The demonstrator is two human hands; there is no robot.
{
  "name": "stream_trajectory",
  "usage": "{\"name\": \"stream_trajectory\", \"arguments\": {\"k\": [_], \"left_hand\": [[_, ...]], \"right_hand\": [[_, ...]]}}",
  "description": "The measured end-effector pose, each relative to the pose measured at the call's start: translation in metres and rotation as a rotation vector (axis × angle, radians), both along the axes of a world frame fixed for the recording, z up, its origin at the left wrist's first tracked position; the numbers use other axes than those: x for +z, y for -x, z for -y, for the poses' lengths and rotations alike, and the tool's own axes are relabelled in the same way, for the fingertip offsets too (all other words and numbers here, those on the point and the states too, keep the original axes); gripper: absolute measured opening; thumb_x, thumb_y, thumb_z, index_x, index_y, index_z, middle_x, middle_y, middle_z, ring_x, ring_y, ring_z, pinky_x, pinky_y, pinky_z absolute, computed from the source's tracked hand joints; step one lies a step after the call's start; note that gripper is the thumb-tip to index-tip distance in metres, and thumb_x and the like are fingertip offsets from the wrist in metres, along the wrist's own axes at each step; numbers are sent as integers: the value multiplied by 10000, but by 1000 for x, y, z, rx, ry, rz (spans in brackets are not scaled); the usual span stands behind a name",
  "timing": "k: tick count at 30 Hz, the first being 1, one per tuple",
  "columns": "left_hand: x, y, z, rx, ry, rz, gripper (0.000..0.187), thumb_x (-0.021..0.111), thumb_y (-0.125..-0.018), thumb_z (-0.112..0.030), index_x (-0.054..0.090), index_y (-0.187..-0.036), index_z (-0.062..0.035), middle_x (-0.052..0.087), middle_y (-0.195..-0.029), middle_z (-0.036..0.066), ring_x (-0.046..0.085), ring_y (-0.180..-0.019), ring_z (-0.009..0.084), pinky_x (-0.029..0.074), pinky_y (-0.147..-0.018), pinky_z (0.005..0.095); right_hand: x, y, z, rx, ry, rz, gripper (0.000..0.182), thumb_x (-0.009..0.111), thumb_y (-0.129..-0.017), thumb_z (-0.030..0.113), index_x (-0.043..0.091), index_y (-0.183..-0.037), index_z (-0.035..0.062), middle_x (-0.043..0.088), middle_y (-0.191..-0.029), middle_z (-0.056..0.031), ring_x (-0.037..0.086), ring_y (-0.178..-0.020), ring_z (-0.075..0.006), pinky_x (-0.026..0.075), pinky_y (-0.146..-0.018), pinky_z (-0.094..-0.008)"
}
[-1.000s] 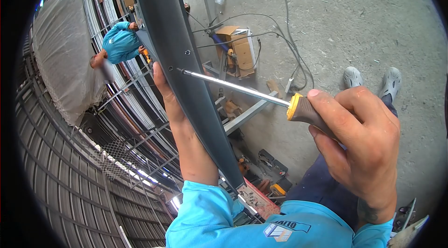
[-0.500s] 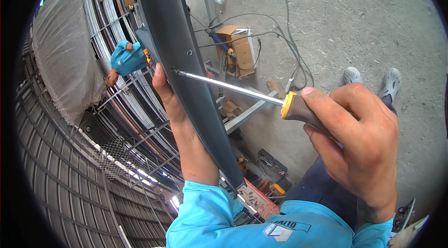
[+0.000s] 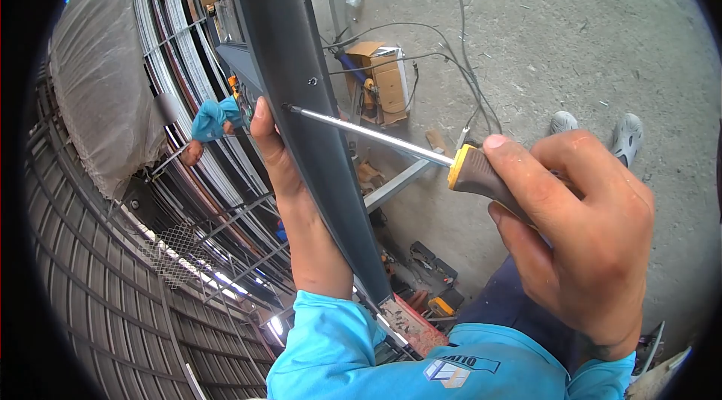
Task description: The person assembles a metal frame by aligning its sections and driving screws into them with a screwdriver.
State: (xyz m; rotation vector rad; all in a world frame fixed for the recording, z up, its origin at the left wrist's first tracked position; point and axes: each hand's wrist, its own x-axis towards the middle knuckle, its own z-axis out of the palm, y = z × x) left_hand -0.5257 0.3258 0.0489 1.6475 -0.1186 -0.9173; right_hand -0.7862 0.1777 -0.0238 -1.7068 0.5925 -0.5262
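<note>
A long dark grey metal profile (image 3: 282, 31) runs from the top centre down to the lower middle. My left hand (image 3: 282, 167) grips its left edge, the thumb beside a small hole and the other fingers hidden behind it. In my right hand (image 3: 587, 219) is a screwdriver (image 3: 376, 135) with a grey and yellow handle, its shaft pointing left. The screwdriver tip meets the profile at a small dark spot close to my left thumb. Another hole with a bright rim lies a little above and right of the tip.
A co-worker in a blue shirt (image 3: 214, 120) is beyond the profile at left, near racked long bars (image 3: 177, 24). On the floor are an open cardboard box (image 3: 389, 88), cables (image 3: 462, 39) and tools (image 3: 432, 261). A red tray (image 3: 414, 325) holds small parts.
The profile and my left hand have shifted slightly right in view. The screwdriver tip remains against the profile. The co-worker has moved and bent lower.
</note>
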Motion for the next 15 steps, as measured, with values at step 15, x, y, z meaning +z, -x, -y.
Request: {"name": "stream_trajectory", "arguments": {"k": [15], "left_hand": [[10,17,21,66,-1,-72,473,680,-842,-391,611,-1017,44,657,-830,105,655,-648,141,563,-542,232]], "right_hand": [[32,25,16,-117,-496,296,881,732,-790,121,144,-1446,114,528,-1103,-148,576,-887,-173,475,-863,-282]]}}
